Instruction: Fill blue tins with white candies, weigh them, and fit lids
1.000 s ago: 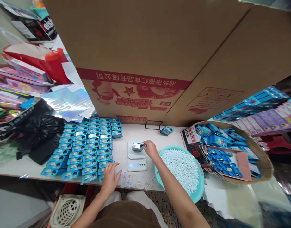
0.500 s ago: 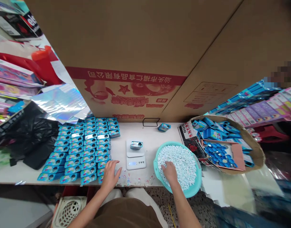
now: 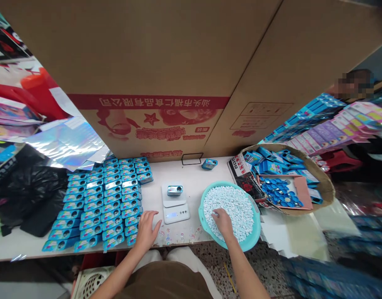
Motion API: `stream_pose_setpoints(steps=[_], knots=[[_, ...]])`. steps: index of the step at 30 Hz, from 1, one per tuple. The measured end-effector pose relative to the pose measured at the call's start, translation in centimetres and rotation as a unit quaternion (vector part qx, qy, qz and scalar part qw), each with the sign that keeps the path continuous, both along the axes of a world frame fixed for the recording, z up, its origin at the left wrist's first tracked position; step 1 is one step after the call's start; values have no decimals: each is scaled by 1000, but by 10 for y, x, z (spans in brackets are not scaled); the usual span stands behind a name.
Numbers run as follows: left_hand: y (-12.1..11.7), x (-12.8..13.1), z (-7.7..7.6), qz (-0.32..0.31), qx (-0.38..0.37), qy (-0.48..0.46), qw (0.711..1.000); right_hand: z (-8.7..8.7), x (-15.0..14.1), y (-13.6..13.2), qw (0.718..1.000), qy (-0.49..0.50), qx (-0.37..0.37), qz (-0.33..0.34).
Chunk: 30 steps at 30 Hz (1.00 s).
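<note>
My right hand [image 3: 223, 224] is over the turquoise basin [image 3: 257, 226], its fingertips pinched together at the small white pellets [image 3: 231, 201] that fill it. What is between those fingertips is too small to make out. My left hand [image 3: 147, 228] rests at the table's front edge, fingers apart and holding nothing, between the rows of small blue tins [image 3: 113, 220] and the white digital scale [image 3: 176, 214]. On the scale's platform sits a single blue tin [image 3: 175, 190] with a silvery top and a dark round opening. The scale's display is lit.
Another blue tin [image 3: 209, 164] stands near the back, beside a black wire frame [image 3: 192, 159]. Large cardboard boxes [image 3: 153, 54] wall off the back. At right, a cardboard tray [image 3: 326, 182] holds blue tins and a pink box [image 3: 306, 195] of blue caps. A black plastic bag [image 3: 38, 178] lies left.
The camera view has shifted a little. My right hand's fingers have drawn together and lifted slightly from the pellets. My left hand stays by the scale; the tin remains on it.
</note>
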<state>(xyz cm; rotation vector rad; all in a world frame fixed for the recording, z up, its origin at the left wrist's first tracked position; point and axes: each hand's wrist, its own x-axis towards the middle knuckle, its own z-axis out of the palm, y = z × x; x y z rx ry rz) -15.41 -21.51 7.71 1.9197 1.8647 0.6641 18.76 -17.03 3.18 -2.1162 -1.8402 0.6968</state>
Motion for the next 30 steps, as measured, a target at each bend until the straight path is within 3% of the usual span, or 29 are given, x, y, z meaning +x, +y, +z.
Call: stream_pose_setpoints(steps=[3, 6, 10, 13, 17, 22, 26, 30], knots=[[20, 4, 3, -16, -2, 13, 1000, 1, -1, -5, 1000, 16, 13, -15], [63, 23, 9, -61, 9, 43, 997, -2, 2, -11, 999, 32, 11, -24], [119, 52, 11, -127, -12, 115, 985, -18, 9, -25, 998, 54, 22, -26], [134, 57, 5, -147, -64, 151, 976, -32, 15, -38, 996, 72, 46, -25], [122, 32, -2, -111, -53, 137, 983, -41, 26, -54, 992, 79, 79, -56], [113, -23, -3, -5, -18, 159, 987, -40, 40, -58, 985, 76, 96, -125], [126, -61, -9, 45, 6, 194, 980, -47, 42, -38, 981, 75, 122, -128], [144, -83, -24, 38, 36, 227, 972, -47, 28, 8, 981, 66, 158, -91]])
